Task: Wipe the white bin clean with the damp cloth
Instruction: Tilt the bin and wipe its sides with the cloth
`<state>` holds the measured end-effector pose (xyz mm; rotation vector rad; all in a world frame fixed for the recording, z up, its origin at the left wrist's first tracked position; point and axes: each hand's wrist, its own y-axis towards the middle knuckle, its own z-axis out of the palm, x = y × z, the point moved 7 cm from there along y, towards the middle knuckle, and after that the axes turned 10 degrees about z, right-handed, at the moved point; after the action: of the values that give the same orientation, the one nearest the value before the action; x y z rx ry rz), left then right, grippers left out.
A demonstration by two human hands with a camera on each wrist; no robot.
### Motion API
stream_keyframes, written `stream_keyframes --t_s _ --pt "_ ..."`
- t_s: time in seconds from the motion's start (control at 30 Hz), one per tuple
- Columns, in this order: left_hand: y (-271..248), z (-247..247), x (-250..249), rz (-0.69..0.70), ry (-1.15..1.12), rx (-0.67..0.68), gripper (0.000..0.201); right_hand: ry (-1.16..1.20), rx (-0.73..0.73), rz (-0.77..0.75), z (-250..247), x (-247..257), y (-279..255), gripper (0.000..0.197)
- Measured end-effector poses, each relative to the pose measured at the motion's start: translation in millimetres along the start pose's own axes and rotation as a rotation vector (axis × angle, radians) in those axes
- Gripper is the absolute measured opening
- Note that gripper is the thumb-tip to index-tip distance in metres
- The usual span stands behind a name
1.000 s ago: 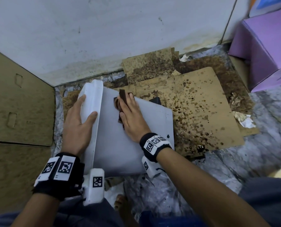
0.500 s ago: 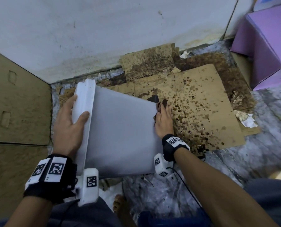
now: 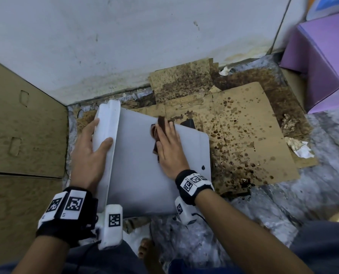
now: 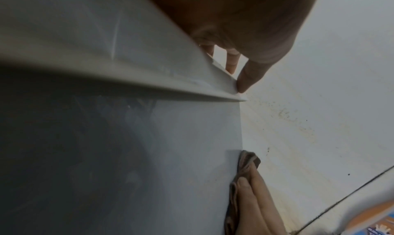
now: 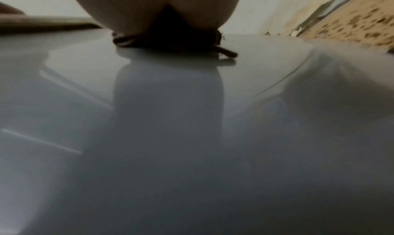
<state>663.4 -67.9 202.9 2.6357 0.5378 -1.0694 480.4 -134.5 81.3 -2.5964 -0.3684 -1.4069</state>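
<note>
The white bin point(image 3: 137, 175) lies on its side on the floor, its rim pointing left. My left hand point(image 3: 89, 153) grips that rim point(image 3: 107, 135), thumb on top and fingers wrapped round the far side; the thumb tip point(image 4: 245, 85) shows at the rim's edge point(image 4: 149, 80). My right hand point(image 3: 168, 149) lies flat on the bin's upper side and presses the brown damp cloth point(image 3: 156, 133) against it. The cloth point(image 4: 247, 161) pokes out past the fingers point(image 4: 251, 196). From the right wrist the cloth point(image 5: 170, 41) sits bunched under the palm on the glossy bin wall point(image 5: 192, 137). A small dark spot point(image 3: 203, 167) marks the bin near my right wrist.
Stained, spattered cardboard point(image 3: 243, 135) covers the floor right of the bin. A white wall point(image 3: 145, 36) stands behind, a brown cardboard panel point(image 3: 22, 125) on the left, a purple box point(image 3: 322, 56) at the far right. Crumpled paper point(image 3: 299, 147) lies near the cardboard's right edge. My bare toes point(image 3: 145, 250) show below the bin.
My right hand slid the cloth from the middle of the bin to its right end, then back left onto the upper side. The left hand kept its grip on the rim.
</note>
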Motion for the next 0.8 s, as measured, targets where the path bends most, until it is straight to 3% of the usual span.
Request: stream_keyframes --t_s 0.33,0.63,0.8 --pt "1.0 -2.0 9.2 -0.022 -0.011 -0.001 0.054 -0.02 -0.094 0.441 -30.8 -127.4 0.7 0.047" --pt "3.8 0.0 8.1 -0.005 0.023 0.008 0.059 0.03 -0.109 0.533 -45.3 -145.4 11.0 0.044" --pt "1.6 1.9 1.7 -0.007 0.027 0.03 0.063 0.054 0.057 0.642 -70.6 -145.1 19.3 0.045"
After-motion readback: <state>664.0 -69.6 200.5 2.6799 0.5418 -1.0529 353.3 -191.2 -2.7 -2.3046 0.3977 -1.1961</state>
